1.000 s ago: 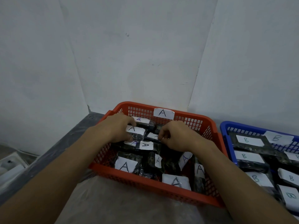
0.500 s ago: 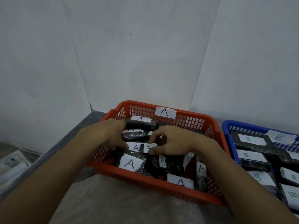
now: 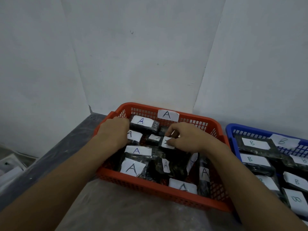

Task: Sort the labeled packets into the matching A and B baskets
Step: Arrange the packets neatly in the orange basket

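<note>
An orange basket (image 3: 160, 191) tagged A holds several dark packets with white A labels. Both my hands are inside it. My left hand (image 3: 113, 133) lies knuckles-up on a packet labelled A (image 3: 134, 135) at the basket's left side, its fingertips hidden beneath it. My right hand (image 3: 185, 137) pinches a small dark packet (image 3: 166, 142) with a white label between thumb and fingers near the basket's middle. To the right stands a blue basket (image 3: 230, 129) tagged B, filled with several packets labelled B.
The baskets sit on a grey counter (image 3: 106, 212) set into a corner of white walls. The counter's left edge (image 3: 55, 152) drops off to a floor with white objects (image 3: 10, 170) lower left.
My right hand has shifted from the middle of the pile and now pinches a small labelled packet. My left hand moved slightly back and left. The camera view tilted a little.
</note>
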Motion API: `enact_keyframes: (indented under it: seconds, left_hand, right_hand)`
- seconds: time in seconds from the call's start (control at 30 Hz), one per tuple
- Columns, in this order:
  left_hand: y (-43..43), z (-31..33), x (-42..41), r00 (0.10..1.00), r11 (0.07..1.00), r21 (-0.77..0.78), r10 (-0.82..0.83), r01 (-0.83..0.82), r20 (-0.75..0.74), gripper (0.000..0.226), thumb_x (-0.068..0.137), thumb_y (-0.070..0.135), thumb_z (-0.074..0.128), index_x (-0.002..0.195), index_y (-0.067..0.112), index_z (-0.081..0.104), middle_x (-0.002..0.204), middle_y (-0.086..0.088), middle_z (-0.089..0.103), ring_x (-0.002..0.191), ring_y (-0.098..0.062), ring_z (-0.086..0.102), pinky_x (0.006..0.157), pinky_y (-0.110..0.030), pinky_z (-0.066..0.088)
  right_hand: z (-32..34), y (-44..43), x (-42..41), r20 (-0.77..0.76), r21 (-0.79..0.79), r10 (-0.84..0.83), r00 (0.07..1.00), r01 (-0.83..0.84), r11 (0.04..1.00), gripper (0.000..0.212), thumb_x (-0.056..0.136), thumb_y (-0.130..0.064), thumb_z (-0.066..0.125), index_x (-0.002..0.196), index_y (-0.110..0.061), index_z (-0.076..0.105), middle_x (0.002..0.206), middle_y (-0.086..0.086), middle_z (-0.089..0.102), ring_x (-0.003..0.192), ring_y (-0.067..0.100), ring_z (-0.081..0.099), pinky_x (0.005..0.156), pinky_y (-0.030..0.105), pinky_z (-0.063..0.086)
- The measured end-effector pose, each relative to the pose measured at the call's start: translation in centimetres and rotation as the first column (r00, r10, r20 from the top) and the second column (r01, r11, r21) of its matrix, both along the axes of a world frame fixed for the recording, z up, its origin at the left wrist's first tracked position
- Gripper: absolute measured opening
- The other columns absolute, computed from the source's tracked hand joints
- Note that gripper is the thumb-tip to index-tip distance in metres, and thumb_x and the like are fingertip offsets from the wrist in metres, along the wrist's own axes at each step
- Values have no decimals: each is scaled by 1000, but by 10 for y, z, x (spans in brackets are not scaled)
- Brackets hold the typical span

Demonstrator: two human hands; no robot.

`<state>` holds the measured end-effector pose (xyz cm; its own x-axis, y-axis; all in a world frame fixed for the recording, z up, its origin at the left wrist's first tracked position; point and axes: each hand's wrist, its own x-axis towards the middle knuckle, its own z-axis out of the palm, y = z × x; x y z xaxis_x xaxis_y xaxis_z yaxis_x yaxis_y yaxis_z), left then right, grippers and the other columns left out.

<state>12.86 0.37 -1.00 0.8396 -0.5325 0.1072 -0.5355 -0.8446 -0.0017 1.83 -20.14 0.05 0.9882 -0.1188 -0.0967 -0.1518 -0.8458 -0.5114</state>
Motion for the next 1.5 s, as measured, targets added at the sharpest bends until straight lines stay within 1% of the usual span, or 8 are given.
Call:
enact_keyframes:
  seconds: [0.13,0.27,0.37,0.67,0.93,1.17,1.33,1.5]
  left_hand:
    - [5,8,2,974,986,-109,-146,129,-173,17,87,40,67,100,28,66,103,7,67,92,-9,63,81,-28,53]
    - [14,14,-1,807,954,-71,-286,293,-517,31,86,40,70,116,38,64,112,19,63,100,-2,59,92,-28,50]
    - [15,16,6,814,942,-75,-320,326,-485,36,86,22,72,117,37,65,111,19,64,98,0,60,89,-24,51]
    - [12,2,9,766,896,-240,-445,374,-464,40,88,9,68,115,39,67,116,20,65,106,2,59,87,-18,52]
    - [13,7,9,683,903,-228,-426,365,-594,48,85,25,73,128,41,58,114,23,62,103,0,58,88,-21,50]
    - [3,9,6,637,845,-408,-531,346,-559,37,83,18,76,105,47,70,104,19,69,100,0,64,89,-30,56]
    - [6,5,7,646,849,-415,-521,326,-558,38,92,7,63,108,41,71,114,15,68,106,-2,65,94,-35,54]
    - [11,7,3,733,866,-300,-500,401,-461,37,94,7,59,110,39,70,113,21,66,105,8,59,96,-24,50]
  right_hand:
    - [2,-8,-2,24,102,-95,995,92,991,10,89,-23,62,96,-29,65,101,-10,63,89,7,60,72,24,50]
    - [3,-13,-1,75,224,-181,981,160,961,12,89,-17,63,97,-26,67,95,-5,66,81,9,62,64,23,49]
    - [2,-12,-2,73,251,-191,979,167,953,11,89,-19,65,98,-25,68,92,-4,68,80,11,64,65,25,53]
    - [0,-12,-3,47,228,-168,985,153,962,16,88,-14,61,94,-27,68,87,-7,66,73,5,60,58,18,44]
    - [-4,-15,-2,64,221,-222,973,203,954,22,88,-12,54,80,-29,66,80,-14,60,70,2,54,55,16,39]
    - [-7,-17,-2,104,220,-239,965,212,952,17,88,-13,57,90,-28,65,83,-12,63,67,2,57,46,9,39]
    - [-9,-13,-1,101,183,-163,982,142,973,16,89,-15,59,99,-25,67,91,-6,67,80,10,64,61,21,49]
    - [-13,-7,1,86,169,-51,995,36,985,13,90,-22,62,100,-29,67,98,-11,66,90,3,61,71,18,46]
